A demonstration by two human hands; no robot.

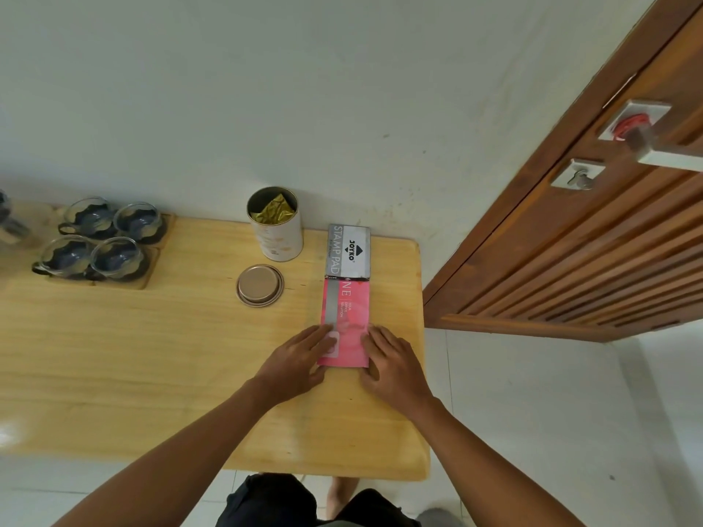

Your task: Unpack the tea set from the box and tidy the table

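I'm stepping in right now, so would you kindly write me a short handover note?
Left hand and right hand: both lie flat on the near end of the pink box, gripping nothing.
Out already: four glass cups on wooden trays, far left.
Tea tin stands open, its lid beside it.
Left: close the tin, tidy the pink box and the stamp pad box.

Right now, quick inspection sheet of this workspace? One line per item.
Surface: wooden table, mostly bare at the near side.
Job's things: four glass cups on a wooden tray at far left; open tin with gold foil bag inside; its lid lying beside it.
Clutter: stamp pad box; pink packet in line with it.
Hands: left hand and right hand flat on the packet's near end.
Cables: nothing seen.
Surroundings: white wall, wooden door at right, tiled floor.
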